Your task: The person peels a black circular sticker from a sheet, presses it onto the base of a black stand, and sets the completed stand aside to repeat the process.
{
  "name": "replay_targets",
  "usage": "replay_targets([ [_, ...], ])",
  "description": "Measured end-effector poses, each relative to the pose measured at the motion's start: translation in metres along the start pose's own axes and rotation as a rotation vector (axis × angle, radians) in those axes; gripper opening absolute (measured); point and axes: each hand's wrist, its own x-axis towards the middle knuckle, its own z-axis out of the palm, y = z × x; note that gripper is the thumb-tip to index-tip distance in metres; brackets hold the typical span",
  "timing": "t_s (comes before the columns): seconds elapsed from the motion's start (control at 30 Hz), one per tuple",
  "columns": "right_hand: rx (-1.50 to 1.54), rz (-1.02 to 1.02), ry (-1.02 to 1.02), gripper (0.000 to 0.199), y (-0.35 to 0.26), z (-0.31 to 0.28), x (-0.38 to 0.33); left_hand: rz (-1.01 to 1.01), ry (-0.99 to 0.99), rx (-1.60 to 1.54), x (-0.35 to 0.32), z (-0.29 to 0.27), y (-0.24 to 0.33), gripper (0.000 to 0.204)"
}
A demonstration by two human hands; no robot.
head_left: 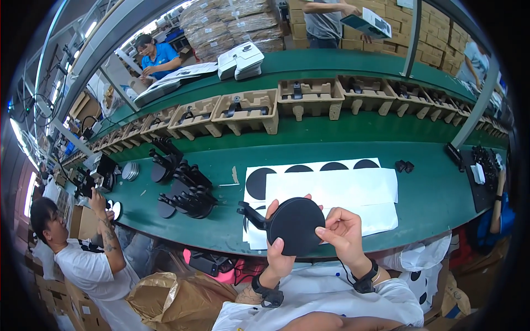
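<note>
both hands are holding one black round base (295, 226) up over the near edge of the desk (331, 132). my left hand (276, 251) is wrapping around its lower left rim, thumb on the face, fingers curling behind. my right hand (343, 231) is pinching narrow at the right rim, fingertips (323, 231) pressing the edge as if working a pad or film there; i cannot tell whether anything is between them. a short black arm (251, 214) is sticking out of the base to the left.

several risks are showing, as i judge it. the base is hanging past the desk edge above my lap, so a slip of the left grip is likely dropping it to the floor rather than onto the white sheets (331, 190) just beyond. the right pinch is small and off to one side, so any pulling there is twisting the base in the left palm. the arm is pointing toward the pile of finished stands (185, 190), near enough that a swing could be knocking them. the black discs (258, 182) on the sheets are lying partly under a loose top sheet, which could be sliding if brushed.
</note>
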Motion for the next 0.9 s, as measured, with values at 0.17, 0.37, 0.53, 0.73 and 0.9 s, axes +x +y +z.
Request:
replay_targets([
  [0.17,-0.287,0.054,0.029,0.023,-0.024,-0.027,0.01,0.087,-0.015,0.128,0.004,0.014,-0.021,0.071],
  [0.37,-1.114,-0.303,0.184,0.028,-0.049,-0.088,0.023,0.144,0.066,0.07,0.011,0.054,-0.056,0.071],
  [0.53,-0.983,-0.994,-0.216,0.029,-0.058,-0.114,0.015,0.065,0.183,-0.035,0.023,0.076,-0.092,0.074],
  [0.73,-1.118,-0.989,-0.023,0.027,-0.05,-0.194,-0.028,-0.036,0.003,-0.078,0.004,0.11,-0.169,0.089],
  [0.9,-0.876,-0.49,0.292,0.021,-0.097,-0.259,-0.068,-0.34,-0.04,-0.171,-0.02,0.174,-0.23,0.101],
])
